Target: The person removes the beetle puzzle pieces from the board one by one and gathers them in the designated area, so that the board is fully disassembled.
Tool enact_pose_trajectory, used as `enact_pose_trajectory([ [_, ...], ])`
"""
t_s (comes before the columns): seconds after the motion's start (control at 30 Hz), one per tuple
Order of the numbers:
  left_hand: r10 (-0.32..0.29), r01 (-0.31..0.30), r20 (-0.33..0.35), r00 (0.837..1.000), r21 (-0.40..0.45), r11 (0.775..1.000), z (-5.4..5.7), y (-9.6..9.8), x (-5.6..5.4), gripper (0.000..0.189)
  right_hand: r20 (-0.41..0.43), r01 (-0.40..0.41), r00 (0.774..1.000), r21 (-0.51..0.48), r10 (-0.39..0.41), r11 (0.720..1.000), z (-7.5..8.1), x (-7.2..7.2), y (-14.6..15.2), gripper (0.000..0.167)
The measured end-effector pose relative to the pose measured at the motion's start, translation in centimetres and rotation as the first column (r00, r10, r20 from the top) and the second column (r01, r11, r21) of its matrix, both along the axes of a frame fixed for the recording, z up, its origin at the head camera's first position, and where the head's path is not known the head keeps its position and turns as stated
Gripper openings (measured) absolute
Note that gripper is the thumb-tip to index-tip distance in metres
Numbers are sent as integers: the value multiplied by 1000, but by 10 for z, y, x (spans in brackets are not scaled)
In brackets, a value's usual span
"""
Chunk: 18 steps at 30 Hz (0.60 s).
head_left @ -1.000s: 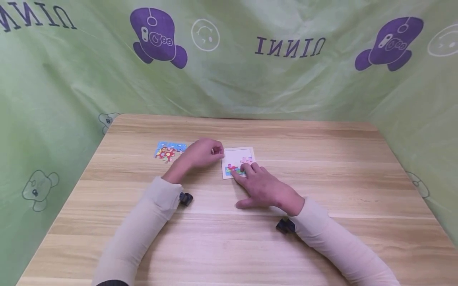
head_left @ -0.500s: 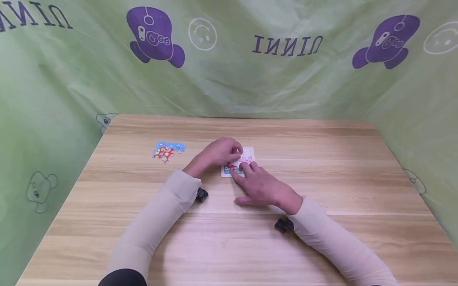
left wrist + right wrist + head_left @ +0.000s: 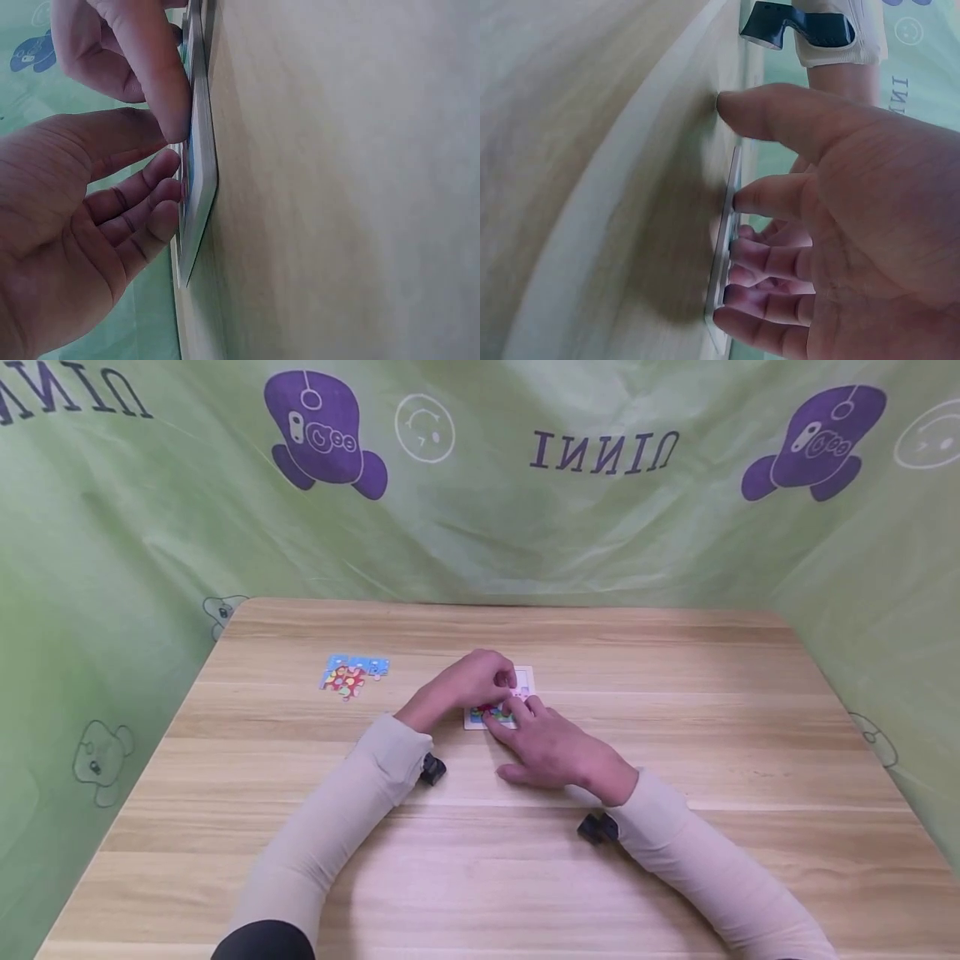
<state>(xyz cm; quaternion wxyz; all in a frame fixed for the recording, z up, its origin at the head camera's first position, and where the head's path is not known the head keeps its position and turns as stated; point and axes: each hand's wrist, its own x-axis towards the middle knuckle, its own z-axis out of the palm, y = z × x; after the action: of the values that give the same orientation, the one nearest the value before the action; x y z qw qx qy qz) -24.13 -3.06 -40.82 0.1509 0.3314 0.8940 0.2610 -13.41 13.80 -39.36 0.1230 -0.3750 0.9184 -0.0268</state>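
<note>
Rightward goes the left hand (image 3: pixel 477 682), from the tray's left edge a second ago to over the tray (image 3: pixel 532 680) itself. Far left, the loose puzzle pieces (image 3: pixel 345 678) lie clustered on the table (image 3: pixel 675 693); one careless sweep of the left sleeve (image 3: pixel 348 814) on a return trip could scatter them. Moving along, the left fingers curl inward, tips bunched at the tray's surface; whether they pinch a piece, I cannot tell. If they do, a tab pressed down off its notch could ride up and jolt the pieces in the tray (image 3: pixel 477 717) along the near edge. Mid-table sits that tray, lying flat, both hands crowding it and hiding much of the inside. Then the right hand (image 3: pixel 553 747): fingers spread, tips on the tray, thumb out near the tabletop. Should they lift or slip, the tray could skid under a push.
</note>
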Motion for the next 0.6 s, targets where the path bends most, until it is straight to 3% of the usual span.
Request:
enact_pose_trajectory([
  [0.6,35,-37,52,998,47,998,0,-1,0,9,-23,-8,1000,30,9,1000,1,0,0,74],
])
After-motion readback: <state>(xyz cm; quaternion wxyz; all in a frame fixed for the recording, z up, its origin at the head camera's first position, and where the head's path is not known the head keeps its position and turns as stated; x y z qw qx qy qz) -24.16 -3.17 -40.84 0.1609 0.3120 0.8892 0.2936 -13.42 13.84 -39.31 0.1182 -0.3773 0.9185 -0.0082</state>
